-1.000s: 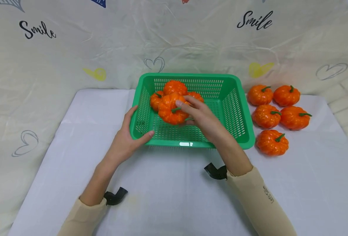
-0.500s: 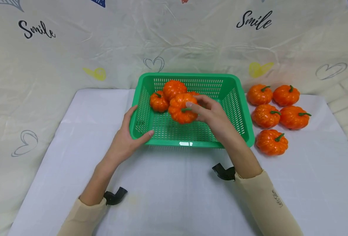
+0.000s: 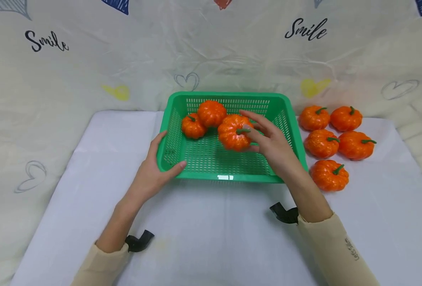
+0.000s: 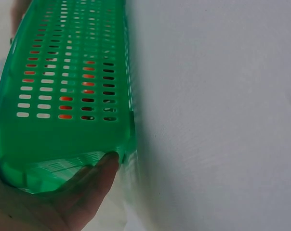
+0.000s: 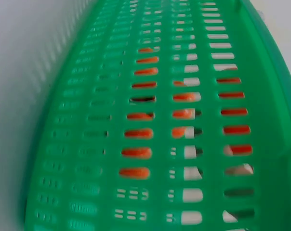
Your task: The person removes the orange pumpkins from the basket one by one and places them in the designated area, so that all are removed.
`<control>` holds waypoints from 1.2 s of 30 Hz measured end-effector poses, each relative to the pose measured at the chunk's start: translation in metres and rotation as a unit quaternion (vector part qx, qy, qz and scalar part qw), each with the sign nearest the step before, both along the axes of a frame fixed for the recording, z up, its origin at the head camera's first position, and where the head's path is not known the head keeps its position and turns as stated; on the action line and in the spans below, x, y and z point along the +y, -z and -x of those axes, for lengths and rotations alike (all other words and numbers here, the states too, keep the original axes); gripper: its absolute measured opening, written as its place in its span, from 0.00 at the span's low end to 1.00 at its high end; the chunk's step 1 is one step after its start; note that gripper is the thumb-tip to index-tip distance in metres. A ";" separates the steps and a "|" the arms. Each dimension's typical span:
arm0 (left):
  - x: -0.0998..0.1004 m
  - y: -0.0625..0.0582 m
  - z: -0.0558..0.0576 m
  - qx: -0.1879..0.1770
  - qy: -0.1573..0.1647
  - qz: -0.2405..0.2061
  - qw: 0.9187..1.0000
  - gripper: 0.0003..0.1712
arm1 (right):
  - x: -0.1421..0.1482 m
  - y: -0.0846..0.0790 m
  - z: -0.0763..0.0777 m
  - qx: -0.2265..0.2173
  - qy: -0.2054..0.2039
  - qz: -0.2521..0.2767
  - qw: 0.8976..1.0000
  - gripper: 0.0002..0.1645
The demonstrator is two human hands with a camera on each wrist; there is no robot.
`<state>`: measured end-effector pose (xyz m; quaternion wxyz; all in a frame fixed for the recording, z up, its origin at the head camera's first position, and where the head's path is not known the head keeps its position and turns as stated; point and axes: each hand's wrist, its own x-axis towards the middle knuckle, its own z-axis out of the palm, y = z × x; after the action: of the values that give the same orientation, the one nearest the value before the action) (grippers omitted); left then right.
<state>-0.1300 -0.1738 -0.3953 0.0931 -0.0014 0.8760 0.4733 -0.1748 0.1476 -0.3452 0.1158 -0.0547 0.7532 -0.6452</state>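
Note:
A green slotted plastic basket (image 3: 203,177) stands at the back of the table. My left hand (image 3: 149,172) grips its left front corner, thumb over the front rim; in the left wrist view, fingers (image 4: 99,185) curl round the corner. Inside the basket, my right hand (image 3: 273,145) holds an orange toy pumpkin (image 3: 232,135), thumb beside its green stem. Further left in the basket lie a small pumpkin (image 3: 193,127) and a larger pumpkin (image 3: 212,113). Through the slots in the right wrist view, orange pumpkin skin (image 5: 138,153) shows. The underside of the held pumpkin is hidden.
Several orange pumpkins (image 3: 321,143) stand in a group right of the basket. A white cloth (image 3: 203,234) covers the table. Behind it hangs a pale printed sheet (image 3: 232,51). Black curved pieces (image 3: 139,240) stick out at both sleeve cuffs.
My right hand and its pumpkin have moved to the right within the basket. Another pumpkin, partly visible behind it before, is now hidden. The left hand keeps its place on the basket.

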 end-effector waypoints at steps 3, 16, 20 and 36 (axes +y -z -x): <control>-0.001 0.001 -0.001 -0.001 0.000 -0.004 1.000 0.56 | 0.005 0.000 -0.002 -0.016 -0.003 0.014 1.000 0.28; 0.000 0.001 0.001 0.005 0.001 -0.002 1.000 0.56 | 0.043 -0.011 -0.010 -0.017 0.029 0.053 0.998 0.29; 0.000 0.000 0.001 0.007 0.000 -0.003 1.000 0.56 | 0.056 -0.020 -0.012 -0.020 0.060 0.033 0.997 0.29; 0.000 0.000 -0.001 0.006 0.001 -0.010 1.000 0.56 | 0.110 -0.019 -0.032 0.009 0.086 0.021 0.996 0.29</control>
<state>-0.1288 -0.1741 -0.3952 0.0885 0.0027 0.8718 0.4817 -0.1425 0.2575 -0.3264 0.0517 0.0017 0.7427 -0.6676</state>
